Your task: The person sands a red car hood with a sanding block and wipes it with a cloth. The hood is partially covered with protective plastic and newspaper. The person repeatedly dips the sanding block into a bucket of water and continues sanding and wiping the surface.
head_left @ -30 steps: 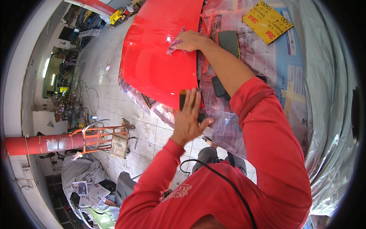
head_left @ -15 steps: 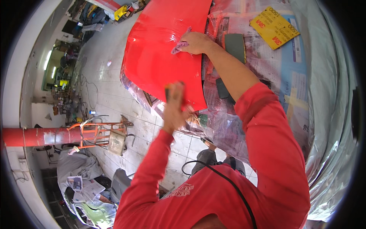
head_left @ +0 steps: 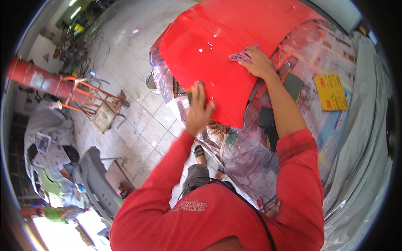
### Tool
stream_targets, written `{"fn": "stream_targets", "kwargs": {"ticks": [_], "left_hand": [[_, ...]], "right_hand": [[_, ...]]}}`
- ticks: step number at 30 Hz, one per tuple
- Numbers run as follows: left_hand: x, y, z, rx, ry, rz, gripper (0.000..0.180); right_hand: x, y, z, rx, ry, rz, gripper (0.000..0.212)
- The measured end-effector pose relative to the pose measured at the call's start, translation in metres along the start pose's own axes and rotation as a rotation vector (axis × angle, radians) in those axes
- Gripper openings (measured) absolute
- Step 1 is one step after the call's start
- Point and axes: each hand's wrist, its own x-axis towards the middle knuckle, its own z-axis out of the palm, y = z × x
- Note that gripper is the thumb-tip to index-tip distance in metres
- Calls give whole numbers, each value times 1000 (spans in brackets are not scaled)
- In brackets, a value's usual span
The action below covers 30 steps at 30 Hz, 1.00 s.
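A glossy red car hood (head_left: 217,90) lies in front of me, with wet highlights on its surface. My left hand (head_left: 200,112) is closed round a small dark sanding block (head_left: 190,95) with a yellowish edge, at the hood's near left edge. Its fingers hide most of the block. Farther right, my right hand (head_left: 259,63) presses a crumpled pinkish-purple cloth (head_left: 240,57) on the hood. A yellow sandpaper sheet (head_left: 331,93) lies on the masked area to the right, and a grey-green abrasive sheet (head_left: 292,87) lies nearer my right forearm.
Plastic film and newspaper (head_left: 247,163) cover the area beside the hood. A grey sheet (head_left: 360,138) hangs along the right. On the left, an orange hand truck (head_left: 90,98) stands on the tiled floor by a red pillar (head_left: 37,77). A grey panel (head_left: 98,180) is at lower left.
The view has swung, so the hood appears farther right. My right hand and cloth have shifted toward the hood's right edge in view; my left hand stays near the hood's near left edge, holding the block.
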Motion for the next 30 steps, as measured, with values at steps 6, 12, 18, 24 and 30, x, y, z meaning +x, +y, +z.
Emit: {"fn": "stream_targets", "kwargs": {"ticks": [6,12,18,24,30], "left_hand": [[75,-46,2,94,288,-250,93],[-29,39,32,83,116,-149,108],[114,-88,-27,167,356,-445,110],[0,27,31,136,197,-284,108],[69,-33,-13,96,219,-312,111]], "right_hand": [[6,-1,5,-7,-22,-22,56],[-6,14,0,-36,-27,14,56],[9,-8,2,0,-22,-25,56],[-7,0,-2,-45,-18,33,55],[3,-9,-1,-26,-9,-8,54]]}}
